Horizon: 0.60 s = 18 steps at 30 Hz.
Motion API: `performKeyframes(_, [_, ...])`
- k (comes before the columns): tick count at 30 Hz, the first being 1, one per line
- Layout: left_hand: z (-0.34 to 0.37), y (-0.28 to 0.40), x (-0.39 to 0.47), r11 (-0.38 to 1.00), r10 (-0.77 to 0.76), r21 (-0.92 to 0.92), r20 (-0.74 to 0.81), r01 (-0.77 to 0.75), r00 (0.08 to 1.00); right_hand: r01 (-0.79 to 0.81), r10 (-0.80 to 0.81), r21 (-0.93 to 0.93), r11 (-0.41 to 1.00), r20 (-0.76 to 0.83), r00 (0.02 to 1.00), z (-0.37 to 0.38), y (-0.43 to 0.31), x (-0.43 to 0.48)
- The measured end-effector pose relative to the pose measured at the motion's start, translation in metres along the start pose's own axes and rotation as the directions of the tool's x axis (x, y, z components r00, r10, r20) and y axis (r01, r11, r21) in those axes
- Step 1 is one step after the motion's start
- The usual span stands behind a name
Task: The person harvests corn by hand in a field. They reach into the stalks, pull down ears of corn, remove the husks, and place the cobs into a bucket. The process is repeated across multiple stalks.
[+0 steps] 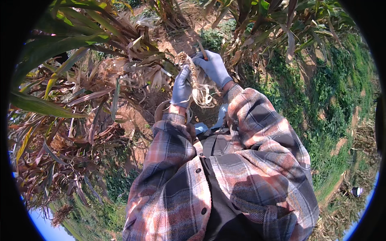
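My left hand (181, 86), in a grey knit glove, grips a maize ear (193, 70) that stands roughly upright in front of me. Pale, shredded husk (202, 95) hangs folded back from the ear's lower end. Close by on the right, my gloved right hand (214, 67) is closed around a slim pointed tool (202, 49), tan with an orange part by the thumb. The fingertips of this hand are next to the ear; whether they touch it is unclear. My left palm hides part of the ear.
Drying maize plants (99, 69) crowd in from the left, with more maize stalks (259, 33) ahead on the right. Bare soil (173, 39) shows between them. Low green plants (328, 81) cover the right side. A curved pale band (159, 110) lies beside my left wrist.
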<state>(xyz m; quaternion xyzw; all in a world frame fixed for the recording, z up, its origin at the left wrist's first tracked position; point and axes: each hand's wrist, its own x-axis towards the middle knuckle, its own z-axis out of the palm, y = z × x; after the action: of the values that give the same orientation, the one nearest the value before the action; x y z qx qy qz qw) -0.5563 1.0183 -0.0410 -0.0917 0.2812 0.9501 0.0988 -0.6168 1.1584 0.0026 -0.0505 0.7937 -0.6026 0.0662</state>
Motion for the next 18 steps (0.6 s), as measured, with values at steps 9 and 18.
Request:
performKeyframes(9, [0.013, -0.024, 0.022, 0.942, 0.159, 0.321, -0.183, -0.093, 0.970, 0.303, -0.146, -0.519, 0.800, 0.321, 0.936, -0.109, 0.010, -0.008])
performKeyframes(18, [-0.012, -0.059, 0.046, 0.936, 0.164, 0.322, -0.051, -0.139, 0.985, 0.446, -0.171, -0.510, 0.736, 0.498, 0.850, -0.132, 0.007, -0.004])
